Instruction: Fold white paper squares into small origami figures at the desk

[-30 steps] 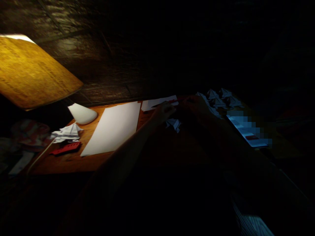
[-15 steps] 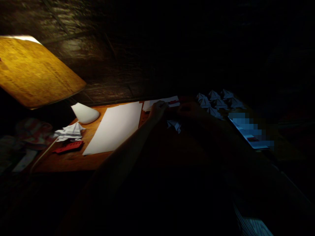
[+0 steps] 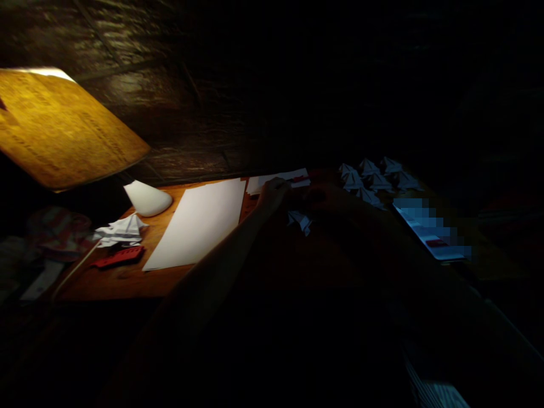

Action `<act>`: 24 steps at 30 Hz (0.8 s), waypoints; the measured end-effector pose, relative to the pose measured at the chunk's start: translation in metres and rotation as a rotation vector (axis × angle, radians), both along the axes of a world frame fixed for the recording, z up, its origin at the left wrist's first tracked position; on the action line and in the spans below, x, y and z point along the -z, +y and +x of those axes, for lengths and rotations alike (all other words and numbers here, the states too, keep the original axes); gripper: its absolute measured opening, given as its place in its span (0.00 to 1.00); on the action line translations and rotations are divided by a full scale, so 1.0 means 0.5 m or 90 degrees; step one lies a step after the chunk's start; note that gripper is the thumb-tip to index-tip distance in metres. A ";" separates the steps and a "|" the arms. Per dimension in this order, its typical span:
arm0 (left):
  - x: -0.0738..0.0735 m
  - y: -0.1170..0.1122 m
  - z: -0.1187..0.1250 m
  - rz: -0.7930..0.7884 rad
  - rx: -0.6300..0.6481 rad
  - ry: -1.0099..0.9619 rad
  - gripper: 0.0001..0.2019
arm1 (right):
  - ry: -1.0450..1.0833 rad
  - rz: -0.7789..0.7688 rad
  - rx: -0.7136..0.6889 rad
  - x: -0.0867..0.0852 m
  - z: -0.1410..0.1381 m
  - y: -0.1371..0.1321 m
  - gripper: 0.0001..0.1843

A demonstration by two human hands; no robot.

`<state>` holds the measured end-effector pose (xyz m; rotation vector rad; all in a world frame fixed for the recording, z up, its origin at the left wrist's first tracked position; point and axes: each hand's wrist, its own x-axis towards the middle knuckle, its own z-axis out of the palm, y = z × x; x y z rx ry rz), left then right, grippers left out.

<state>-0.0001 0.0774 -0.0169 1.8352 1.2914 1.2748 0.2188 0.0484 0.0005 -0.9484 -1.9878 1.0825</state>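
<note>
The scene is very dark. My left hand (image 3: 274,192) reaches across a wooden table (image 3: 140,280), its fingers curled at the edge of a small stack of white paper (image 3: 278,179) with a red mark on it. My right hand (image 3: 327,195) lies in deep shadow just right of it, and its fingers are not readable. A small folded paper piece (image 3: 300,220) lies just below my left hand. A large blank white sheet (image 3: 199,222) lies to the left.
Several folded paper figures (image 3: 376,178) cluster at the back right, beside a lit phone or tablet (image 3: 429,229). At the left sit a white cone-shaped object (image 3: 147,198), a crumpled folded paper (image 3: 121,229), a red flat object (image 3: 117,256) and a yellow lampshade (image 3: 59,130).
My left hand has drawn back slightly from the red-marked paper and curled its fingers at the stack's edge. The view shifted a little; the rest stayed put.
</note>
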 end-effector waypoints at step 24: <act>-0.012 -0.011 0.010 -0.038 -0.002 -0.010 0.11 | 0.154 -0.020 0.260 -0.016 0.004 0.005 0.12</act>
